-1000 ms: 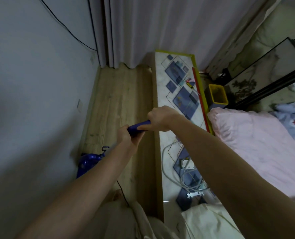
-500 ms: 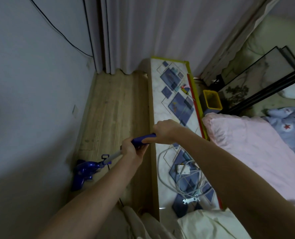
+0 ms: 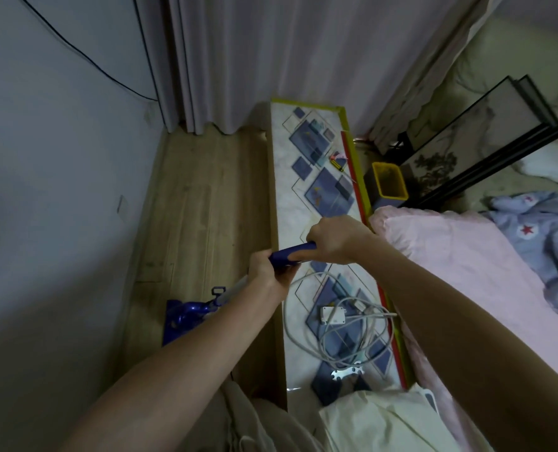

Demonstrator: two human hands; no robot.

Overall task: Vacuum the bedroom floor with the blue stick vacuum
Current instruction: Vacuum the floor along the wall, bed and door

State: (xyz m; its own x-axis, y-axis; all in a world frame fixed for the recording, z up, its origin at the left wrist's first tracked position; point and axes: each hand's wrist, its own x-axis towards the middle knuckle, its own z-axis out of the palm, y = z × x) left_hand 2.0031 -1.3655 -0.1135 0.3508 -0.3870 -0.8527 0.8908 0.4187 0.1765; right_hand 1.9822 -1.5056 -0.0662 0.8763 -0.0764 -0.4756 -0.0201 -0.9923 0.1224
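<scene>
- Head view: left hand (image 3: 266, 272) and right hand (image 3: 333, 238) both clenched around the handle of the blue stick vacuum (image 3: 186, 316)
- vacuum head rests on the wooden floor (image 3: 199, 203) near the wall (image 3: 43, 190)
- curtain (image 3: 271, 60) hangs beyond

The blue stick vacuum (image 3: 281, 259) slants down and away from the fingers (image 3: 295, 256) wrapped around its dark blue handle, which shows only as a short stretch between the two grips. Below the lower grip a pale silver tube runs down and to the left. It ends in a glossy blue floor head (image 3: 181, 316) resting on the wooden bedroom floor (image 3: 199, 203), near the wall and well below the fingers. A small blue clip sits on the tube just above the head.
</scene>
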